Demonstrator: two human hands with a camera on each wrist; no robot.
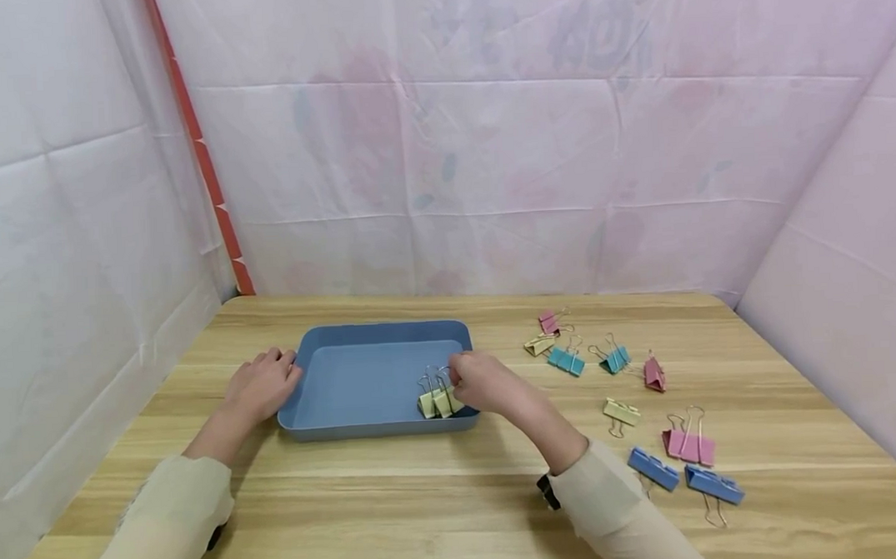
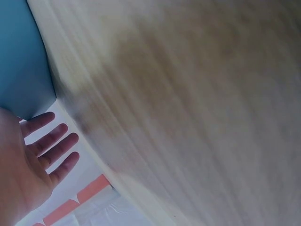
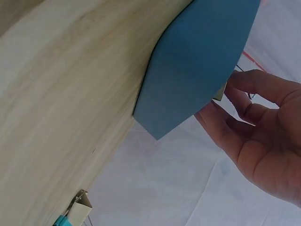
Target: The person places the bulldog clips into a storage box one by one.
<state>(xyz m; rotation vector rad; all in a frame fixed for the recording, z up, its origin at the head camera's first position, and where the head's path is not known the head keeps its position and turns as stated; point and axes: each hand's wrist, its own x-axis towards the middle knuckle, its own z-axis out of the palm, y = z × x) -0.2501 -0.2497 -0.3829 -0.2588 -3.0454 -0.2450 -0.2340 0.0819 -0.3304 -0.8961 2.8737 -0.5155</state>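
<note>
In the head view, your left hand, its fingers extended and loosely spread, rests at the left wall of the blue tray, just left of frame centre, probably steadying it. At the tray's lower right corner your right hand pinches a yellow clip, a narrow hold that suits the tight spot: two standing yellow clips and the tray wall crowd it. Loose clips, pink, teal, yellow and blue, lie across the table at frame right.
</note>
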